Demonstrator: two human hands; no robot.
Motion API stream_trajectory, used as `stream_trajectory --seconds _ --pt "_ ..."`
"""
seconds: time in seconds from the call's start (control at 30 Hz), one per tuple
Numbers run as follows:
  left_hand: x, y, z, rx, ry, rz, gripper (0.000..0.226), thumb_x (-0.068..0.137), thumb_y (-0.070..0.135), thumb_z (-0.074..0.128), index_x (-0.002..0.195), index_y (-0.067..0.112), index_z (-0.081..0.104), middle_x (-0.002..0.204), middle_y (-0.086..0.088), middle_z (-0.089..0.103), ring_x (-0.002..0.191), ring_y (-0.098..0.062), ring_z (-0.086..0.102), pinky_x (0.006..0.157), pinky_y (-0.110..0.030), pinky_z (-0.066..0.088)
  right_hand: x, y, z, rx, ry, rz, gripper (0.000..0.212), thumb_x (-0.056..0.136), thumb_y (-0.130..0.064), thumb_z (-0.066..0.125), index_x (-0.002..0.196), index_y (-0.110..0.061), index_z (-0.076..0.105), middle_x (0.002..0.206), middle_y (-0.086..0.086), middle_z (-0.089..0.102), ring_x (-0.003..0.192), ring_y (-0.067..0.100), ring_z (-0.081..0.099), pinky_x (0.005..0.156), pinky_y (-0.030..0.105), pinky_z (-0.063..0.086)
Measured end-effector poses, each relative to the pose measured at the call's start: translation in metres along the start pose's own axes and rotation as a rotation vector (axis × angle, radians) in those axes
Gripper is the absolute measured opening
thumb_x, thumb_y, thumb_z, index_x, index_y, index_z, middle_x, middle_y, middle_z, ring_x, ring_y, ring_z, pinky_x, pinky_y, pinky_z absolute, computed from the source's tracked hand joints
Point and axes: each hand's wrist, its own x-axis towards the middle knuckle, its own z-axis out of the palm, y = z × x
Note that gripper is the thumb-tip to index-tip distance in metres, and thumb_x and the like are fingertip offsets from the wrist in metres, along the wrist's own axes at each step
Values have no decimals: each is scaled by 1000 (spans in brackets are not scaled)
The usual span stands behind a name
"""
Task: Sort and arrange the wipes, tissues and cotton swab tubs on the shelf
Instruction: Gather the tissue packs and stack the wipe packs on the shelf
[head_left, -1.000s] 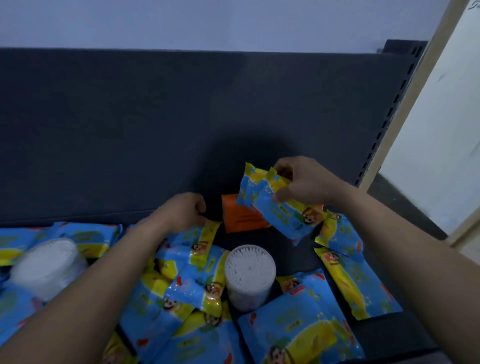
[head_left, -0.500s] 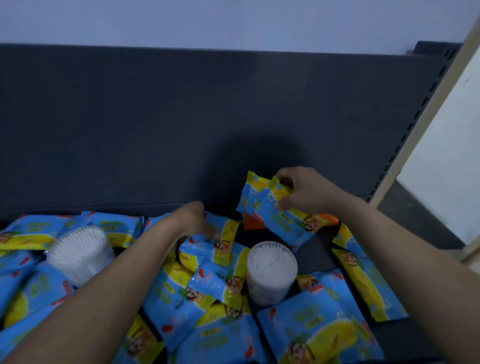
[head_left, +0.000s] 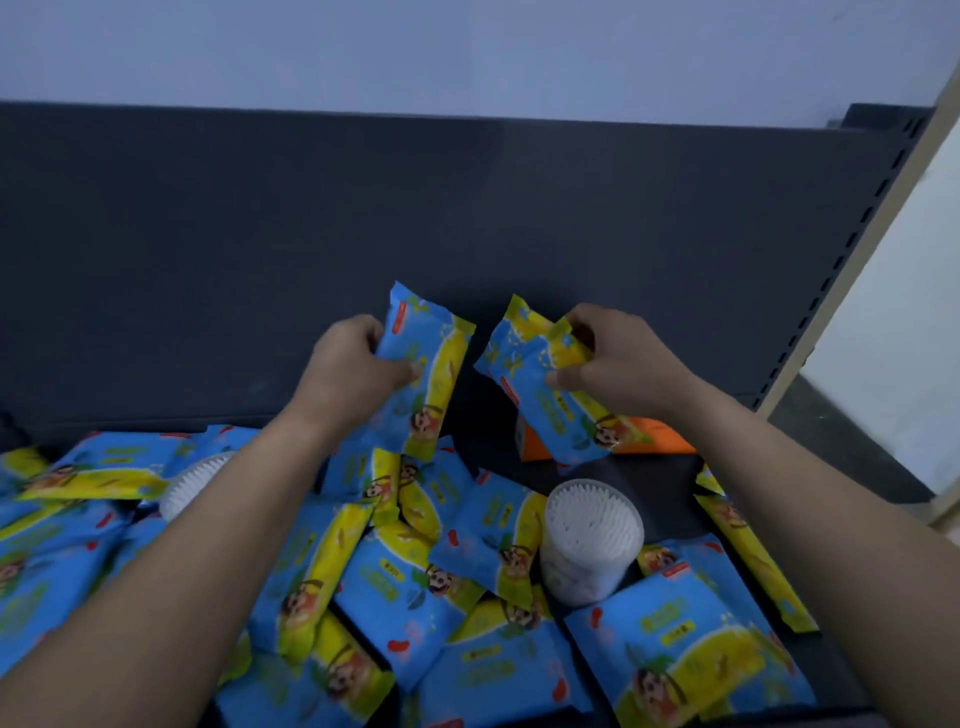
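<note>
Head view | left hand (head_left: 353, 374) gripped one blue-yellow pack (head_left: 431, 374) | right hand (head_left: 618, 364) pinched another pack (head_left: 540, 384), possibly two | step called for standing both upright, edges aligned, against shelf back (head_left: 467, 208).

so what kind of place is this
Likely a shop or stockroom: a dark shelf with a slotted upright, heaped with copies of one blue-and-yellow pack and swab tubs.
</note>
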Motion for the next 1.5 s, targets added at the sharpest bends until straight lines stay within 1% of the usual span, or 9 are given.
stream_trajectory --seconds 0.13,0.27,0.37,0.53,0.8,1.03,1.17,1.3,1.5 --pt "-22 -4 -28 -114 65 -16 22 74 11 76 77 9 55 73 -10 64 58 -22 60 39 -25 45 6 -26 11 17 -26 -69 34 73 -26 76 91 -6 55 84 9 59 78 27 55 65 37 43" --pt "-55 -10 -65 -186 151 -46 19 75 4 74 85 5 57 75 -3 65 50 -1 58 38 -12 39 17 -59 25 114 -99 -178 29 73 -25 77 85 -13 53 75 -2 54 69 16 51 59 31 39" --pt "-82 -18 -101 -153 249 -80 24 73 5 75 90 0 59 81 -7 69 55 -5 60 44 -15 45 25 -90 43 207 -120 -262 30 72 -22 77 89 -19 53 75 -12 51 68 6 49 60 26 36" --pt "-140 -48 -167 -96 501 -112 24 74 2 74 92 -2 59 78 0 67 52 4 59 46 -12 47 16 -171 77 313 -188 -429 32 67 -20 79 93 -12 62 68 -11 48 70 14 48 64 27 37" --pt "-174 -99 -225 -161 556 -155 18 76 -1 71 86 5 58 78 -1 66 54 2 60 48 -14 49 -3 -259 106 306 -246 -529 33 68 -22 79 96 -15 62 80 -3 60 74 14 54 68 28 44" --pt "-226 -179 -336 -131 592 -199 17 76 1 72 88 5 59 79 -1 67 57 0 60 49 -14 48 -32 -387 178 267 -257 -538 33 68 -23 78 96 -16 61 86 -3 61 81 17 57 69 29 45" --pt "-254 -221 -401 -139 605 -251 17 76 0 72 81 10 60 77 -1 68 62 -10 63 55 -22 51 -47 -454 219 261 -272 -546 33 70 -23 77 97 -14 61 86 -2 60 85 20 57 72 33 47" --pt "-264 -250 -448 -133 621 -275 20 77 2 72 76 15 57 76 0 67 55 -4 62 47 -14 47 -52 -501 251 250 -298 -540 32 70 -23 77 95 -13 60 90 2 63 87 23 58 75 38 50" --pt "-250 -287 -494 -121 618 -292 17 76 5 73 85 4 58 79 -3 68 65 -15 63 53 -22 49 -34 -552 295 221 -301 -562 30 70 -22 75 94 -13 59 86 4 62 81 25 59 71 38 50"
